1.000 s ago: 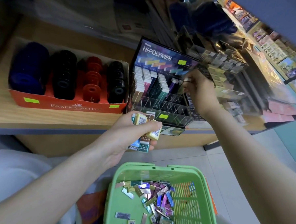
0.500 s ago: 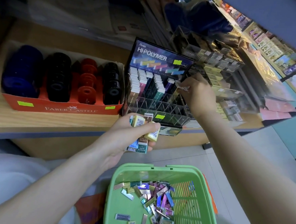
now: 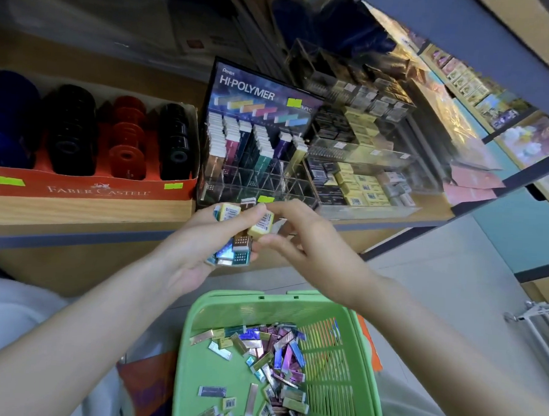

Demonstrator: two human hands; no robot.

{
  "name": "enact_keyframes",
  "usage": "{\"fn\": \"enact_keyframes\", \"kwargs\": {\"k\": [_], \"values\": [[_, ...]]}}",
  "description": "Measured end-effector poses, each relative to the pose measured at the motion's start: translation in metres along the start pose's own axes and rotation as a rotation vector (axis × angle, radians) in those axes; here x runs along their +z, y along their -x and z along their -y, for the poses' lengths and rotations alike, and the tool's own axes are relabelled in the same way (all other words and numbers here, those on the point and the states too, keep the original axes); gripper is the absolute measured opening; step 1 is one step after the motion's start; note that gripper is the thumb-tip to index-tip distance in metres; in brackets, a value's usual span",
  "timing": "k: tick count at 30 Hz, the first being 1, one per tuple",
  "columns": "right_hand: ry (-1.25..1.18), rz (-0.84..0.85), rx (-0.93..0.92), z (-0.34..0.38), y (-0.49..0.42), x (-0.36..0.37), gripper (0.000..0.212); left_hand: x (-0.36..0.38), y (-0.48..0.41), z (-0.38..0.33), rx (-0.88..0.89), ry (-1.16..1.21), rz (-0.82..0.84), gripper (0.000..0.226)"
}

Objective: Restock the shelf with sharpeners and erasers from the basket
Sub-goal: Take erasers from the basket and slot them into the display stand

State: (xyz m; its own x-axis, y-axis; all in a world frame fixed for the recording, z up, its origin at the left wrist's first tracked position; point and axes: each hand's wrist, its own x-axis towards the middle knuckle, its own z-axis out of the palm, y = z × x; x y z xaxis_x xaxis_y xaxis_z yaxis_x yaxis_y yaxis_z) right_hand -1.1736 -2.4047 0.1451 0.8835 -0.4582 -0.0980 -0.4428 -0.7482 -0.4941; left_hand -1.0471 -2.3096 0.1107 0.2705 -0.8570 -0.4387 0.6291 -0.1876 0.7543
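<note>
My left hand (image 3: 195, 245) grips a bunch of erasers (image 3: 236, 253), some metallic teal and some yellow, just below the shelf edge. My right hand (image 3: 300, 241) has its fingertips on a yellow eraser (image 3: 261, 227) at the top of that bunch, pinching it. On the shelf stands the black Hi-Polymer eraser display (image 3: 254, 143) with rows of upright erasers and several vacant slots at the front. Below my hands sits the green basket (image 3: 217, 309) with several loose metallic erasers (image 3: 271, 360) in it.
A red Faber-Castell box (image 3: 90, 185) of round blue, black and red sharpeners sits left of the display. Clear bins of boxed erasers (image 3: 360, 183) stand to the right. An upper shelf board (image 3: 485, 37) overhangs at top right. Tiled floor lies right of the basket.
My right hand has left the display, where it was placing an eraser, and come down to the bunch in my left hand. My left hand stayed about where it was.
</note>
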Motion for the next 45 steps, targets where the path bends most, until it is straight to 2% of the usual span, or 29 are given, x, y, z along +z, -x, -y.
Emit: {"fn": "enact_keyframes", "kwargs": {"k": [7,12,15,21,24,27,29,31,34,39,45], "values": [[-0.067,-0.205,-0.065,0.003,0.017,0.004,0.043,0.006,0.007,0.005,0.015,-0.001,0.043,0.045],[0.017,-0.26,-0.123,0.003,0.021,0.001,0.023,0.007,0.011,0.004,0.001,-0.045,0.069,0.033],[-0.019,-0.31,-0.115,0.004,0.018,0.003,0.018,0.01,0.014,0.005,-0.043,-0.042,0.089,0.027],[-0.541,-0.271,0.205,-0.001,0.008,-0.006,0.028,0.023,0.008,0.005,0.003,-0.071,0.079,0.03],[-0.645,-0.271,0.401,-0.025,0.009,-0.023,0.03,0.032,0.001,0.005,0.005,-0.067,0.088,0.034],[-0.657,-0.364,0.574,-0.064,0.004,-0.046,0.023,0.041,-0.008,0.007,0.001,-0.082,0.09,0.033],[-0.629,-0.465,0.638,-0.094,-0.008,-0.062,0.018,0.049,-0.014,0.008,-0.012,-0.092,0.098,0.031],[-0.546,-0.551,0.668,-0.124,-0.023,-0.075,0.026,0.057,-0.02,0.01,-0.03,-0.1,0.116,0.03],[-0.27,-0.599,0.67,-0.161,-0.041,-0.084,0.027,0.068,-0.026,0.011,-0.05,-0.119,0.151,0.026],[-0.037,-0.534,0.63,-0.184,-0.059,-0.084,0.023,0.079,-0.037,0.013,-0.05,-0.127,0.173,0.021],[0.17,-0.377,0.459,-0.205,-0.06,-0.084,0.029,0.082,-0.054,0.019,-0.109,-0.091,0.196,0.022]]}}
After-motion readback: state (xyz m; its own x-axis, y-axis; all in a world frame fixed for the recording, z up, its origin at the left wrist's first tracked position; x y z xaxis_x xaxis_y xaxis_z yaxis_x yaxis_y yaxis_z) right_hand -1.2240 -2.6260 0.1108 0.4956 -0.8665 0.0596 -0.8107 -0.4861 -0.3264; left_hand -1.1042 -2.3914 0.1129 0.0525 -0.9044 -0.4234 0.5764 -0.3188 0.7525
